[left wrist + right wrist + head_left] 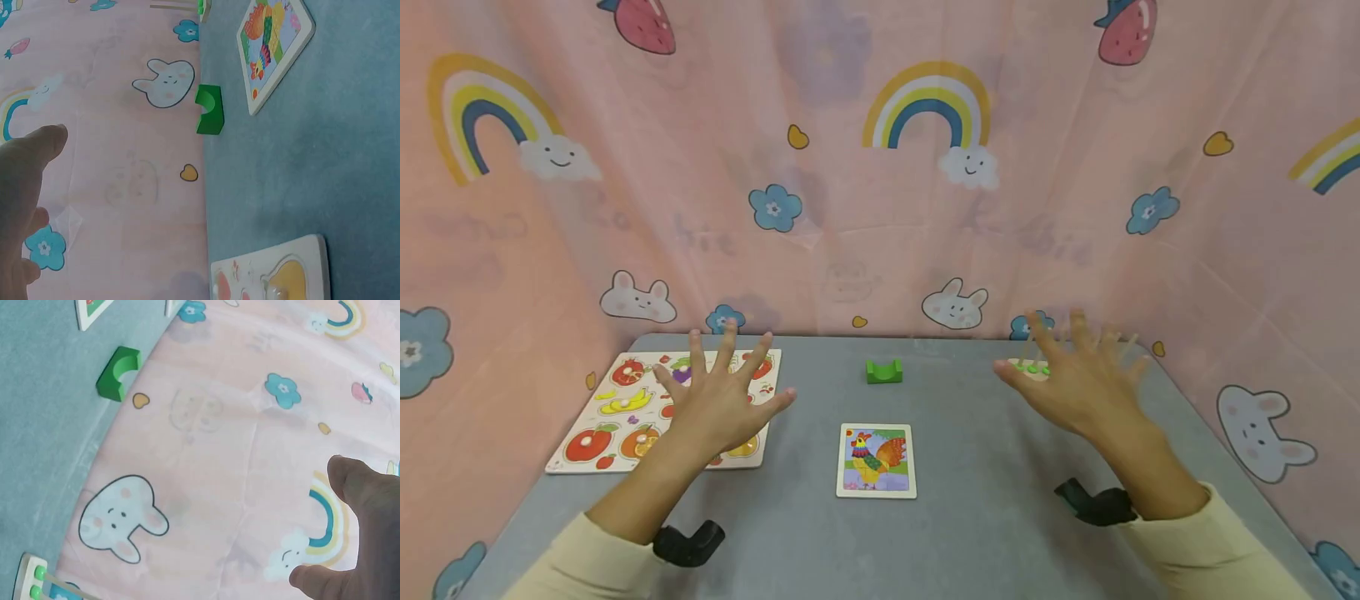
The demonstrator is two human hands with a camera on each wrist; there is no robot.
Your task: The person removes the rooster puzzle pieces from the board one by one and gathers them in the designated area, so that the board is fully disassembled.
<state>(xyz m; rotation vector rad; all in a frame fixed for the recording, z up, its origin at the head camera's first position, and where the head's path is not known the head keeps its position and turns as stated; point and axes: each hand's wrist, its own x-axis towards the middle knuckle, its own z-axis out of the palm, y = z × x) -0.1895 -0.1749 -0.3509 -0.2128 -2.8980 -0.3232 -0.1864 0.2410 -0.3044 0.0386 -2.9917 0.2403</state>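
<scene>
Nearest, black wrist mounts [688, 543] sit on the thumb side of both forearms, so steady wrists should serve the work best. The left hand [718, 408] and right hand [1090, 383] are raised with fingers spread wide, holding nothing; holding this pose well means loose wrists and every fingertip clear of the pieces. The rooster picture puzzle [876, 461] lies on the grey table [985, 533] between the two hands, nearer the person than the thumbs — thin and flat, it would probably handle best by its pale rim. The fruit puzzle board [580, 467] lies behind the left fingers in the head view and runs out past the little finger; a low-dropping hand could nudge its pieces. Beyond the thumbs and between them, the green notched block [883, 375] would suit a pinch across its ends. Behind the right fingers is the bead-and-peg board [26, 578]; how much room they have from its slender rods I cannot tell, so a slow approach from the thumb side seems wise — the rods look easily knocked. Farthest hangs the pink curtain [880, 250].
</scene>
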